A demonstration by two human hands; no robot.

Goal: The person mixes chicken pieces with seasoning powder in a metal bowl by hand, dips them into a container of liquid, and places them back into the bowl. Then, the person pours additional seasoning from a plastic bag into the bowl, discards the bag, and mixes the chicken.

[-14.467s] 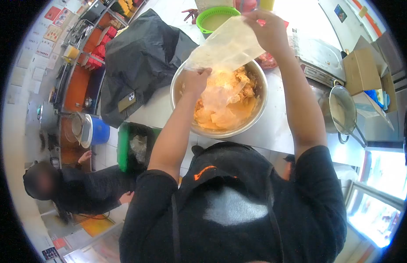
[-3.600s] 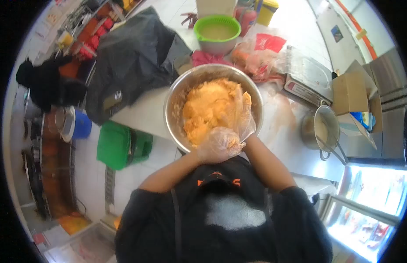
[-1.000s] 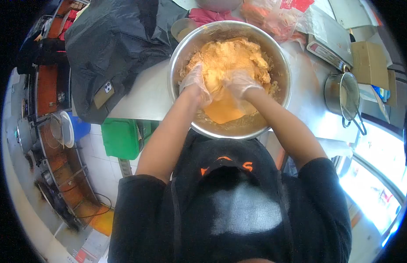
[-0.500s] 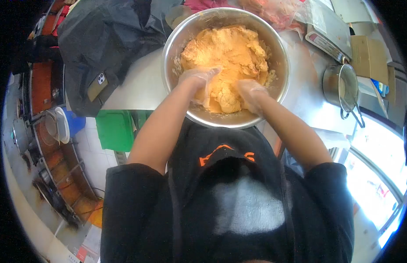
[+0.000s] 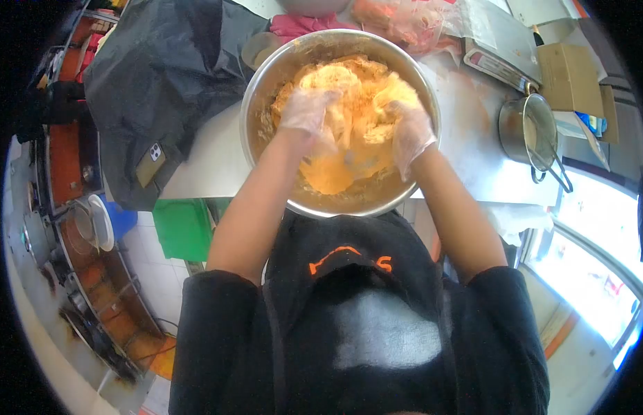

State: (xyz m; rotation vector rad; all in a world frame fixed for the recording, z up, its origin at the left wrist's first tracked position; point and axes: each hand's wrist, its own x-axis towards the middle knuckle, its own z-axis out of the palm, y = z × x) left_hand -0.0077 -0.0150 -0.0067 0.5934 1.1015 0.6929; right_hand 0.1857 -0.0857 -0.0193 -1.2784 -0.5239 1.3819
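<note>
Steel bowl (image 5: pixel 377 194), one, on the counter (image 5: pixel 467 162), near edge; orange-coated food (image 5: pixel 363 104) inside. Left hand (image 5: pixel 310 114), gloved, bowl's left; right hand (image 5: pixel 411 131), gloved, bowl's right: both touching food, blurred, opening and grip indeterminable.

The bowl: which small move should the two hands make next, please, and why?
Probably the left hand and right hand should fold the orange pieces toward the near side of the bowl: loose powder lies there, while the pieces are heaped mostly farther away, with both hands already among them.
</note>
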